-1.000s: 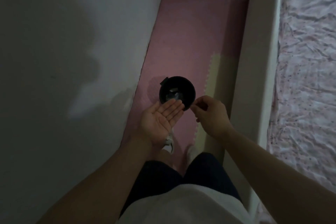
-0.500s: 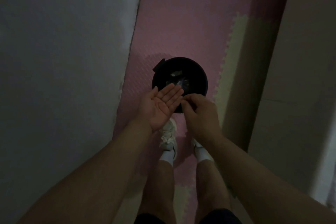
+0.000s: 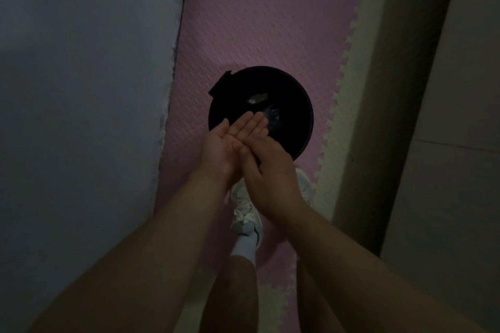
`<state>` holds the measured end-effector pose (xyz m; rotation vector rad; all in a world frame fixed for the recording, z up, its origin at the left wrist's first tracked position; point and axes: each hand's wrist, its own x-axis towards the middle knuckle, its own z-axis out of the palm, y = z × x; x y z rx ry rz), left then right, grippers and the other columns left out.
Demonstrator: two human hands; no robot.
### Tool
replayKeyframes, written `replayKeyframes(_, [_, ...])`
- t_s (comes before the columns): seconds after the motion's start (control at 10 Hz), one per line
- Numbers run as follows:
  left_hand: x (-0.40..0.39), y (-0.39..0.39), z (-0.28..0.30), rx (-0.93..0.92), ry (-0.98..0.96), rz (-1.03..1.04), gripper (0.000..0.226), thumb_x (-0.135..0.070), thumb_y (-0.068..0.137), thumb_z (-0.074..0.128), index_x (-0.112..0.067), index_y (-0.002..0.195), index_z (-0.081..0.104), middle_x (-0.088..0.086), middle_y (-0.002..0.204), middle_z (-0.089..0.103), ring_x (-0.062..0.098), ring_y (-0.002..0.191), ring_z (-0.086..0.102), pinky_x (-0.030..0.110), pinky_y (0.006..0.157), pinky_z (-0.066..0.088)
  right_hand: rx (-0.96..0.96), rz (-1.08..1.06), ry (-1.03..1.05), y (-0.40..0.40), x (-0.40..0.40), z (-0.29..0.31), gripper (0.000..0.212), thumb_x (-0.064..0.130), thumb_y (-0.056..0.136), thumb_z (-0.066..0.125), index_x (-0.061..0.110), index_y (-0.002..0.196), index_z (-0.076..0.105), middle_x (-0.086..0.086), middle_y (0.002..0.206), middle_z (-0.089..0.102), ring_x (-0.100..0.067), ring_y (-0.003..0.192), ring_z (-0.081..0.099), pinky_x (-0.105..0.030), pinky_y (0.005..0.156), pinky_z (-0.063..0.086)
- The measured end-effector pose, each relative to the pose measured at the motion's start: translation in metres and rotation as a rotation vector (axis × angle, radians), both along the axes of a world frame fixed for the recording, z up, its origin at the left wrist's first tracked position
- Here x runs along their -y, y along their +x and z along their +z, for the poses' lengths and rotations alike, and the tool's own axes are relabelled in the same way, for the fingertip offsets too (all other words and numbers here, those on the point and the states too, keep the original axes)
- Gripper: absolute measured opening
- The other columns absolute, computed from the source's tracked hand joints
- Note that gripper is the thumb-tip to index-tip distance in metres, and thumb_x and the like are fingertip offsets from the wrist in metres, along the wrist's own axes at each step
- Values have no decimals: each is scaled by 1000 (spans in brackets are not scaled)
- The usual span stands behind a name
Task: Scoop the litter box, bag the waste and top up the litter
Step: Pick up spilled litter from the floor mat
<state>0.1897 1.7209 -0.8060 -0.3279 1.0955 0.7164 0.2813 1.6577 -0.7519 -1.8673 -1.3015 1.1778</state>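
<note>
With my left hand [image 3: 232,143] flat and palm up over the bin [image 3: 295,105], I brush it with my right hand [image 3: 270,170], its fingers loosely bent and gripping nothing I can see, and I judge it best to keep both above the opening so crumbs fall in.

Pink foam-mat floor [image 3: 257,21], black bin [image 3: 295,94], white sneakers [image 3: 244,213] on it
</note>
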Motion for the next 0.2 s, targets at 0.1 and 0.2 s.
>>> replayKeyframes(0.1, [3,-1,-9,-12,-9,-24,52,-33,108,26,6,121,58,26,121,66,39,117,58,48,105,38,-46,69,3,-5,-9,4,29,14,95,54,5,116,71,-11,121,69,-17,113,54,-21,102,34])
replayKeyframes(0.2, [10,-9,-18,13,36,-43,52,-36,106,29,1,126,59,23,132,62,37,124,56,48,109,35,-119,173,-35,-16,-7,1,40,21,100,49,6,136,60,-9,145,55,-18,137,44,-27,117,27])
